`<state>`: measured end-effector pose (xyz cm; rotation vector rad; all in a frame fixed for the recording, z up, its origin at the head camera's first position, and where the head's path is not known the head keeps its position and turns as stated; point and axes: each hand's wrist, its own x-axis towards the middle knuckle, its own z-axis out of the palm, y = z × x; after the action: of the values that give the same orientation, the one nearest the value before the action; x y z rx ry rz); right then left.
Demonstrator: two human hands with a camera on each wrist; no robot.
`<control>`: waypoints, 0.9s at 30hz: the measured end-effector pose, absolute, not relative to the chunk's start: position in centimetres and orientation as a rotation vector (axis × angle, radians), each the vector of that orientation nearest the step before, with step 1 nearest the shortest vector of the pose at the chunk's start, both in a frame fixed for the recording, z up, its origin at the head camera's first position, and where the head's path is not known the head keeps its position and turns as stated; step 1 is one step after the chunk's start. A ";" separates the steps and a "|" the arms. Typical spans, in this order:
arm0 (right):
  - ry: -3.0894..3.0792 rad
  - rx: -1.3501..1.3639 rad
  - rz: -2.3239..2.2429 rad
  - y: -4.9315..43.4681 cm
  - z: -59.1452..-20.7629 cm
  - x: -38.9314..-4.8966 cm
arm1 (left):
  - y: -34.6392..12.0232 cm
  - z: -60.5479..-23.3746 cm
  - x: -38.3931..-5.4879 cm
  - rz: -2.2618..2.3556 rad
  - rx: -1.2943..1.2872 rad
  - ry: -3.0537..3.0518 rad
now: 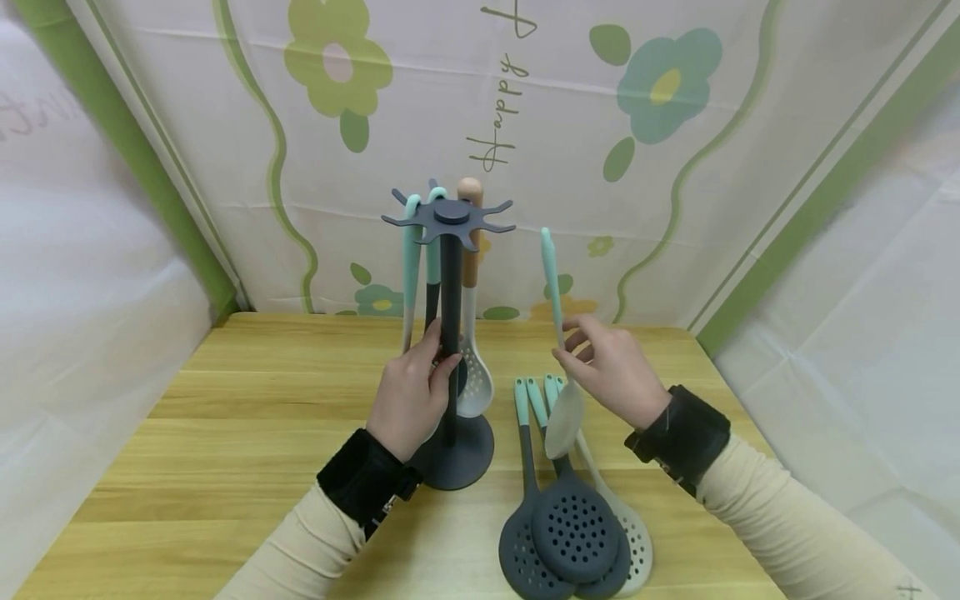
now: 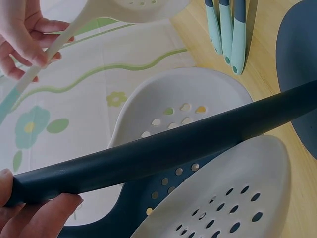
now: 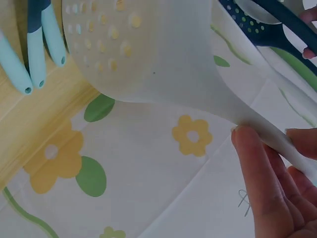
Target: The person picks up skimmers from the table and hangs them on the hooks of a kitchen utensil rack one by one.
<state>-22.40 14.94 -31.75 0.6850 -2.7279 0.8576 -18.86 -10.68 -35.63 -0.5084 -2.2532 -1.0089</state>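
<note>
My left hand (image 1: 408, 396) grips the dark pole (image 2: 148, 158) of an upright utensil stand, partway up. Several hooks spread from its top ring (image 1: 452, 213); below is a round base (image 1: 472, 458). From the hooks hang two mint-handled utensils and a perforated white spoon (image 1: 474, 396) with a brown handle. In the left wrist view, a dark perforated head (image 2: 171, 186) and a pale one (image 2: 237, 198) show behind or beside the pole. My right hand (image 1: 615, 367) pinches a white slotted spoon (image 3: 183, 59) by its neck, mint handle up and head down, right of the stand.
Several mint-handled skimmers lie overlapping on the wooden table (image 1: 247, 417), right of the stand; a dark grey skimmer (image 1: 576, 529) is on top and a white skimmer (image 1: 640, 546) shows at the right. A patterned curtain (image 1: 450, 100) encloses the back and sides.
</note>
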 end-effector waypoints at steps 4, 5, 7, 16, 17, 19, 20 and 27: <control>-2.699 0.712 0.902 14.6 -31.7 -22.1 | -10.6 -35.6 -18.9 -1.013 -0.506 -2.259; -2.692 0.718 0.910 14.5 -31.7 -22.1 | -10.7 -35.6 -18.9 -1.014 -0.506 -2.260; -2.677 0.730 0.925 14.4 -31.8 -22.0 | -10.6 -35.6 -18.9 -1.015 -0.504 -2.263; -2.634 0.750 0.939 14.1 -31.8 -21.9 | -10.6 -35.6 -18.8 -1.015 -0.508 -2.260; -2.628 0.749 0.937 14.1 -31.8 -21.9 | -10.6 -35.5 -18.8 -1.015 -0.510 -2.260; -2.617 0.749 0.934 14.0 -31.7 -21.8 | -10.6 -35.5 -18.9 -1.016 -0.512 -2.261; -2.611 0.753 0.937 13.9 -31.7 -21.8 | -10.6 -35.5 -18.9 -1.014 -0.512 -2.262; -2.605 0.761 0.972 13.5 -31.5 -21.7 | -10.6 -35.6 -18.8 -1.023 -0.510 -2.262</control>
<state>-21.71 13.49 -31.49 0.7610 -2.6050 0.9724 -18.80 -10.65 -35.58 -0.5104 -2.2619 -1.0229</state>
